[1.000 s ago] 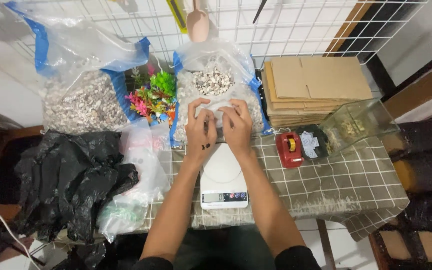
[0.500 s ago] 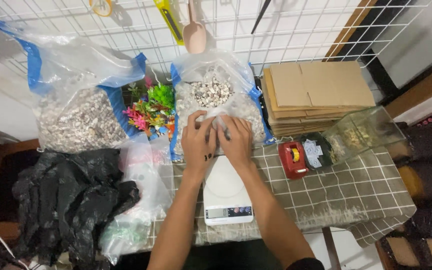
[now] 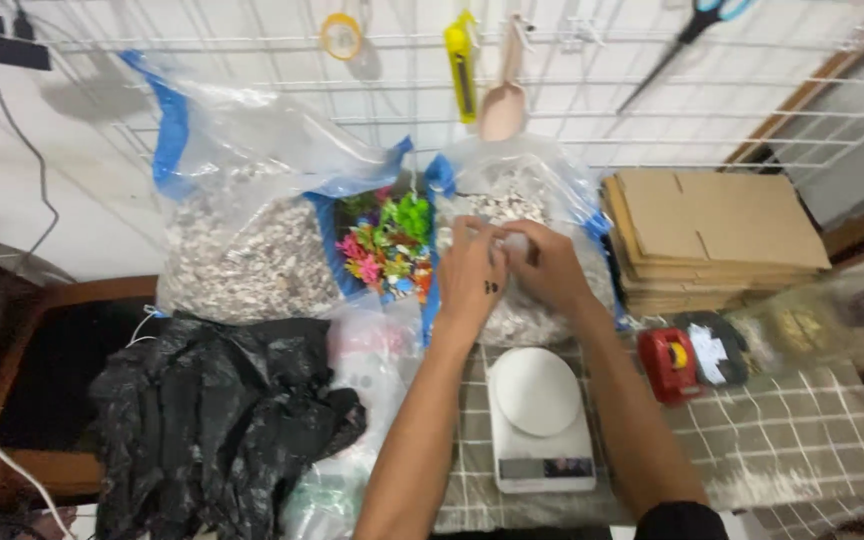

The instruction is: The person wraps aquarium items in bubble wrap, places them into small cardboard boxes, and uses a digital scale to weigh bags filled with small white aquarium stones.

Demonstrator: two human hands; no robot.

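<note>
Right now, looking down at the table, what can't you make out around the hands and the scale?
- Head view: what the left hand and right hand hold at the clear bag of gravel; the fingers cover it, so each grip is unclear.
- White kitchen scale: display too small and blurred.
- Clear bag at the right: motion blur hides its contents.
- Scissors: handles cut off by the top edge.

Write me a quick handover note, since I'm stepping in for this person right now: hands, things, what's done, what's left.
Left hand and right hand: both at the mouth of the clear bag of pale chips, fingers together; whether they pinch anything is hidden.
Things: white scale in front of the bag, its pan bare. Second, larger chip bag on the left; scoop hangs on the wire grid.
Done: nothing on the scale.
Left: judging by that, any weighing.
</note>
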